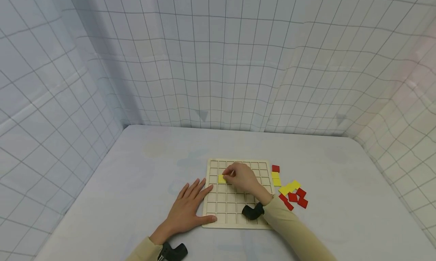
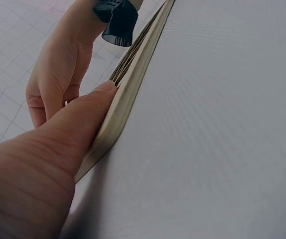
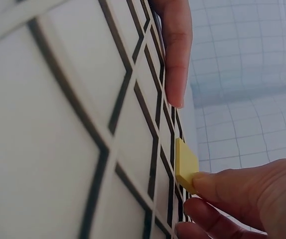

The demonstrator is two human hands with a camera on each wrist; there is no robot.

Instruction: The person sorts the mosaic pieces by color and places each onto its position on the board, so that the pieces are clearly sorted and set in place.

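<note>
A pale wooden grid board (image 1: 221, 208) lies on the table. My right hand (image 1: 242, 177) is over its upper left part and pinches a yellow square tile (image 1: 221, 179). In the right wrist view, the thumb presses the corner of that yellow tile (image 3: 187, 167), which stands tilted against the grid lines. My left hand (image 1: 186, 207) lies spread with straight fingers at the board's left side. Its thumb (image 2: 90, 107) rests on the board's near edge in the left wrist view, and a fingertip (image 3: 177, 89) touches the board in the right wrist view.
Right of the board, yellow tiles (image 1: 276, 179) and a red tile (image 1: 275, 168) lie along its edge. Farther right are more yellow tiles (image 1: 290, 187) and several loose red tiles (image 1: 302, 202). Grid-patterned white curtains (image 1: 218, 64) hang behind the table and at both sides.
</note>
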